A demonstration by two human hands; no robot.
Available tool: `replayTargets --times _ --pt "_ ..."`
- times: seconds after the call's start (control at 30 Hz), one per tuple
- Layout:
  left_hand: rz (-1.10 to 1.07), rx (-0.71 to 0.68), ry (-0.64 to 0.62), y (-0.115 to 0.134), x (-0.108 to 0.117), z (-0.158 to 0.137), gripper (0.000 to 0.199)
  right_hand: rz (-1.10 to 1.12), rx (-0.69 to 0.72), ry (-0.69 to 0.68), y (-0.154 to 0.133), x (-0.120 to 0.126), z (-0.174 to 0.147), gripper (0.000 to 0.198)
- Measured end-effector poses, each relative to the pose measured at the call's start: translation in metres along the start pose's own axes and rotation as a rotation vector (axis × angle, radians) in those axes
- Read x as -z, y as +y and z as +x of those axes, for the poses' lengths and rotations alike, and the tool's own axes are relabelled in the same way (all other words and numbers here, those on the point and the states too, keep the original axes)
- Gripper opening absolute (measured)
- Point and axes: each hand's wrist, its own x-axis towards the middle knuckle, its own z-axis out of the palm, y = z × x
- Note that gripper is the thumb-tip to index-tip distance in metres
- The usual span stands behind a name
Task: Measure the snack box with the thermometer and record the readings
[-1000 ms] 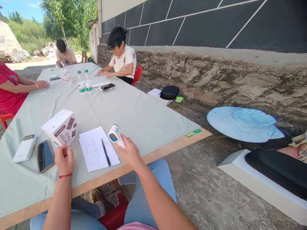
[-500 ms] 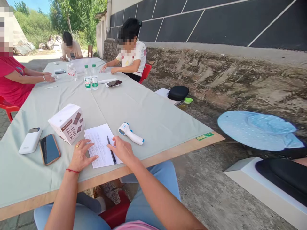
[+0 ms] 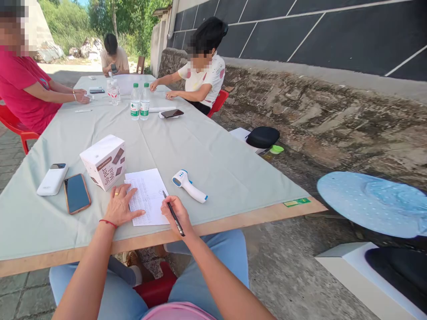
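Note:
A black pen (image 3: 175,216) is gripped in my right hand (image 3: 178,213), its tip at the upper right part of a white sheet of paper (image 3: 150,186). Rows of handwriting cover the sheet's left side. My left hand (image 3: 122,206) rests with fingers spread on the paper's left edge, a ring and a red wrist string on it. Behind that hand stands a white box (image 3: 104,161) with brown print. To the right of the sheet lies a white and blue infrared thermometer (image 3: 189,186).
A phone (image 3: 77,194) and a white power bank (image 3: 52,179) lie at left on the cloth-covered table (image 3: 213,164). Two water bottles (image 3: 140,103) stand farther back beside a dark phone (image 3: 171,114). Three people sit around the table. A blue hat (image 3: 370,200) is at right.
My right hand has picked the pen up off the paper and now holds it in a writing grip. My left hand stays on the sheet. The view has shifted slightly.

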Motion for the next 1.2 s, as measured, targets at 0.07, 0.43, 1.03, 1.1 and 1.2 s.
replayTargets --times 0.07,0.43,1.03,1.1,1.2 --pt "0.005 0.012 -0.007 0.001 -0.001 0.0 0.082 -0.017 -0.003 -0.023 -0.006 -0.002 -0.007 0.033" --pt "0.028 0.096 -0.038 0.009 -0.003 0.003 0.085 -0.196 -0.098 -0.008 -0.007 -0.005 -0.006 0.02" --pt "-0.01 0.101 -0.012 0.012 -0.005 0.001 0.084 -0.31 -0.049 -0.002 -0.001 -0.012 -0.01 0.017" --pt "-0.013 0.101 -0.013 0.013 -0.005 0.002 0.085 -0.322 -0.049 -0.011 -0.001 -0.012 -0.01 0.017" --pt "-0.01 0.108 -0.026 0.014 -0.004 0.002 0.086 -0.337 -0.045 -0.019 -0.001 -0.012 -0.01 0.017"
